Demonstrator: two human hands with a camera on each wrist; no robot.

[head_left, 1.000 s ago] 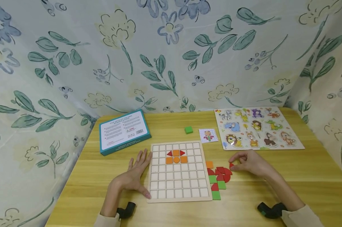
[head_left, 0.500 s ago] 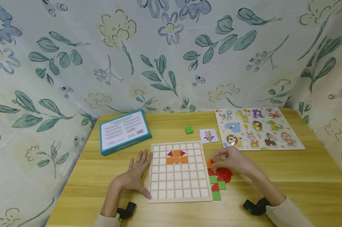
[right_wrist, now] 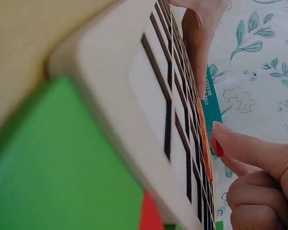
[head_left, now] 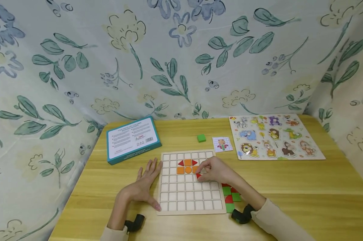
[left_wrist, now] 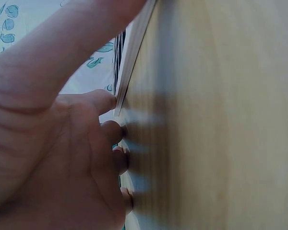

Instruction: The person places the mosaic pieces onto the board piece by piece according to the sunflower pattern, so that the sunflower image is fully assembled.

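My right hand (head_left: pixel 215 170) pinches a small red triangle tile (head_left: pixel 198 175) between thumb and forefinger, over the right middle of a wooden grid board (head_left: pixel 181 212). In the right wrist view the red tile (right_wrist: pixel 218 146) sticks out below the thumb. Just beside it on the board is an orange square, partly covered by the fingers. Two red triangles flank another orange square (head_left: pixel 188 162), with an orange round tile (head_left: pixel 188 170) below. My left hand (head_left: pixel 141 188) lies spread at the board's left side, thumb (head_left: pixel 155 205) and forefinger touching its edge.
Green and red tiles (head_left: pixel 227 191) lie along the board's right edge, partly hidden by my right arm. Behind the board are a green block (head_left: pixel 201 138), a pattern card (head_left: pixel 222 144) and a teal box (head_left: pixel 134 140). An animal puzzle board (head_left: pixel 276 137) lies back right.
My right hand has carried the red triangle leftward from the loose tiles beside the board to above the grid. The left hand stays in place.
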